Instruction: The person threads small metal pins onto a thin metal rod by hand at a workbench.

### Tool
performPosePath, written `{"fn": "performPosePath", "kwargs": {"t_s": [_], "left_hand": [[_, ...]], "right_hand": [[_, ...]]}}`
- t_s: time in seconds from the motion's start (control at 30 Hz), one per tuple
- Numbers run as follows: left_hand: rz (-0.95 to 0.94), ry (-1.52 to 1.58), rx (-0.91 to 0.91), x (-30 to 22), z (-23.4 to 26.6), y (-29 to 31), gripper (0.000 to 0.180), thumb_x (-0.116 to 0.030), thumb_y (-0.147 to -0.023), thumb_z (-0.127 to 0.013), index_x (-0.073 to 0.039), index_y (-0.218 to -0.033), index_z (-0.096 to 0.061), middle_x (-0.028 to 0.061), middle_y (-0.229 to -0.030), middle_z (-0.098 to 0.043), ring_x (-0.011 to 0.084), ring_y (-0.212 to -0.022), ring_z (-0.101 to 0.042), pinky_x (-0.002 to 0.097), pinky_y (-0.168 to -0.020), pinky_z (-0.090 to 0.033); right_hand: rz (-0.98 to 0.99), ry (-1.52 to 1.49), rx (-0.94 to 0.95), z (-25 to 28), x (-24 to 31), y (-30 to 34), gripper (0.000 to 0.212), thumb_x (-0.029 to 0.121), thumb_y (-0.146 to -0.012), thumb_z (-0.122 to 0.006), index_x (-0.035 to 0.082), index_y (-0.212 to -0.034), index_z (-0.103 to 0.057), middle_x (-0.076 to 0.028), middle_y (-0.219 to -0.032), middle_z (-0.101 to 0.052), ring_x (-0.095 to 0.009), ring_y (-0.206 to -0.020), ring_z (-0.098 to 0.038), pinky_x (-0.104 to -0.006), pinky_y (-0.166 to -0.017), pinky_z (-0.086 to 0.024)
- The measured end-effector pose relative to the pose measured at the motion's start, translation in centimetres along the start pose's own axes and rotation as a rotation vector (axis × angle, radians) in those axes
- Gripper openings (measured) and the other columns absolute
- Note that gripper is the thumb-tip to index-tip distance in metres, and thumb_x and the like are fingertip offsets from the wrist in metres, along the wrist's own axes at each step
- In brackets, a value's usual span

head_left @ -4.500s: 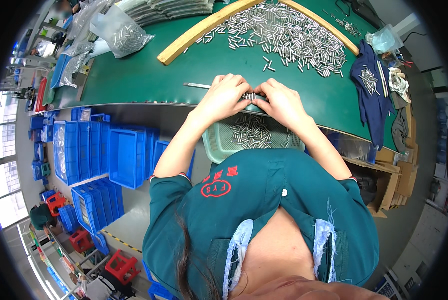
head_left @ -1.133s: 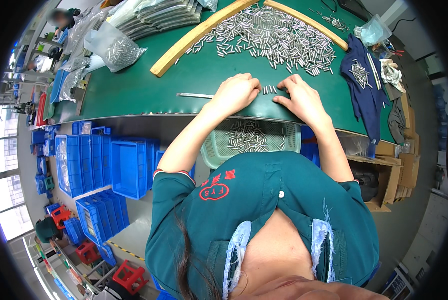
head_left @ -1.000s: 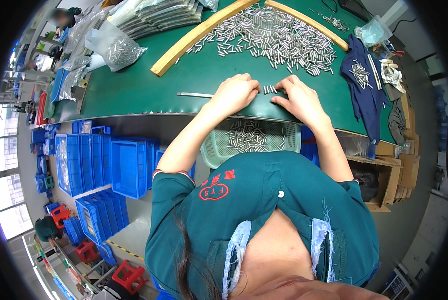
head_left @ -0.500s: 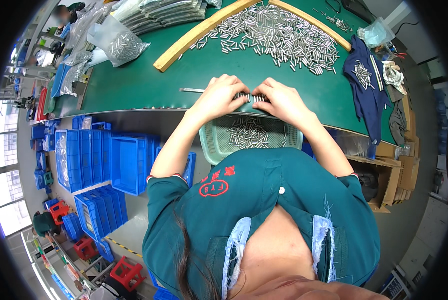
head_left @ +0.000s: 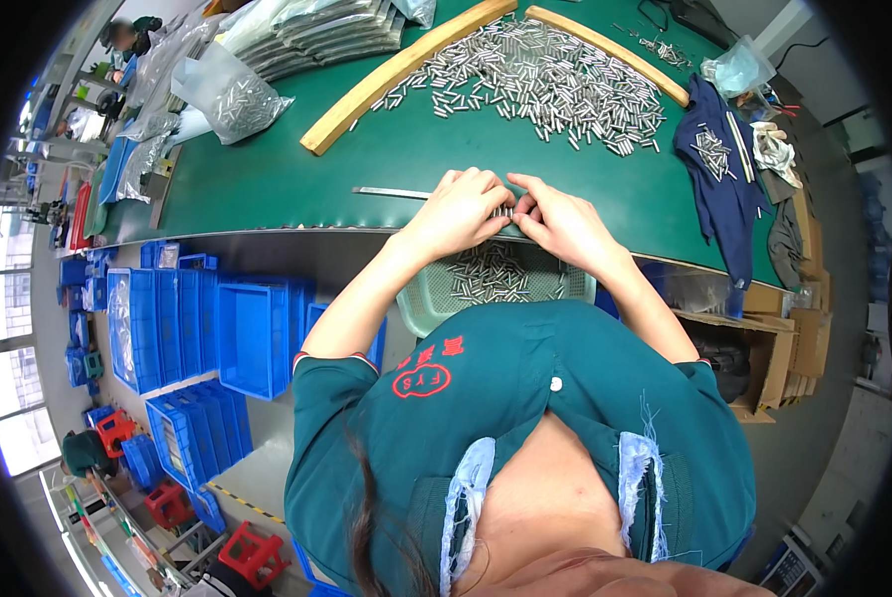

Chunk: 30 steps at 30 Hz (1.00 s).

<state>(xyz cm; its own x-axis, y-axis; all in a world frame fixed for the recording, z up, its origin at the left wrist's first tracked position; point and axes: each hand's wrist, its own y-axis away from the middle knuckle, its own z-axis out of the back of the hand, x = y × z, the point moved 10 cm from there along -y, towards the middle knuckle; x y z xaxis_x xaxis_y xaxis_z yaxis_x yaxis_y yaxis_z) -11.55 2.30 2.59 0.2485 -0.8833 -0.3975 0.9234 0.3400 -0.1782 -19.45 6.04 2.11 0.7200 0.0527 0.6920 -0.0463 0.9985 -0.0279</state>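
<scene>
Pins (head_left: 506,212) fill our grip: left hand (head_left: 463,212) and right hand (head_left: 563,221) together pinch a row over the surface (head_left: 287,184).

The tabletop (head_left: 257,189) is deep green, and on it lie silver-grey metal pins (head_left: 565,85), honey-yellow wooden strips (head_left: 386,82) and, toward its right end, a navy cloth (head_left: 709,204). Below its near edge sit a mesh-patterned pale mint basket (head_left: 421,297) and bright blue bins (head_left: 252,338).
</scene>
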Motion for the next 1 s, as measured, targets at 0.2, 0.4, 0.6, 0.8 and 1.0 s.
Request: {"fn": "performPosePath", "kwargs": {"t_s": [0.2,0.4,0.6,0.8,1.0], "left_hand": [[-0.045,0.034,-0.039,-0.9,0.1,-0.5,0.024,-0.020,-0.078,-0.067,-0.011,-0.099,-0.060,0.0061,-0.097,-0.056,0.0250,-0.093,-0.053,0.0380,-0.084,-0.039],[-0.056,0.003,-0.018,-1.1,-0.2,-0.6,0.022,-0.020,-0.079,-0.067,-0.011,-0.097,-0.060,0.0047,-0.096,-0.055,0.0242,-0.092,-0.053,0.0374,-0.084,-0.039],[-0.073,0.009,-0.014,-1.1,0.6,-1.0,0.021,-0.021,-0.082,-0.064,-0.011,-0.101,-0.061,0.0040,-0.102,-0.058,0.0232,-0.097,-0.054,0.0373,-0.087,-0.039],[0.024,-0.075,-0.098,1.5,1.4,-4.8,0.027,-0.022,-0.085,-0.061,-0.012,-0.111,-0.059,0.0065,-0.106,-0.059,0.0243,-0.100,-0.056,0.0382,-0.088,-0.039],[0.091,-0.008,-0.139,2.4,-0.6,-10.2,0.032,-0.021,-0.083,-0.064,-0.008,-0.112,-0.059,0.0115,-0.109,-0.057,0.0287,-0.101,-0.057,0.0391,-0.087,-0.047]], "right_hand": [[-0.025,-0.030,0.020,0.3,-0.4,0.2,0.043,0.014,-0.088,-0.055,0.010,-0.130,-0.046,-0.007,-0.091,-0.065,-0.024,-0.081,-0.065,-0.0354,-0.074,-0.050],[-0.110,-0.078,-0.122,3.8,-2.9,0.3,0.040,0.018,-0.085,-0.057,0.010,-0.124,-0.053,-0.006,-0.093,-0.066,-0.021,-0.081,-0.065,-0.0352,-0.075,-0.051],[-0.143,0.162,-0.330,7.6,-6.2,0.0,0.032,0.019,-0.086,-0.063,0.011,-0.116,-0.059,-0.003,-0.087,-0.059,-0.016,-0.069,-0.057,-0.0300,-0.066,-0.048],[-0.237,0.152,-0.320,6.6,-7.9,0.0,0.028,0.026,-0.086,-0.062,0.014,-0.111,-0.062,-0.004,-0.088,-0.061,-0.020,-0.078,-0.063,-0.0361,-0.069,-0.050],[-0.228,0.242,-0.402,6.8,-7.6,-0.8,0.023,0.028,-0.086,-0.062,0.017,-0.106,-0.063,-0.004,-0.087,-0.061,-0.021,-0.078,-0.064,-0.0368,-0.068,-0.051]]}}
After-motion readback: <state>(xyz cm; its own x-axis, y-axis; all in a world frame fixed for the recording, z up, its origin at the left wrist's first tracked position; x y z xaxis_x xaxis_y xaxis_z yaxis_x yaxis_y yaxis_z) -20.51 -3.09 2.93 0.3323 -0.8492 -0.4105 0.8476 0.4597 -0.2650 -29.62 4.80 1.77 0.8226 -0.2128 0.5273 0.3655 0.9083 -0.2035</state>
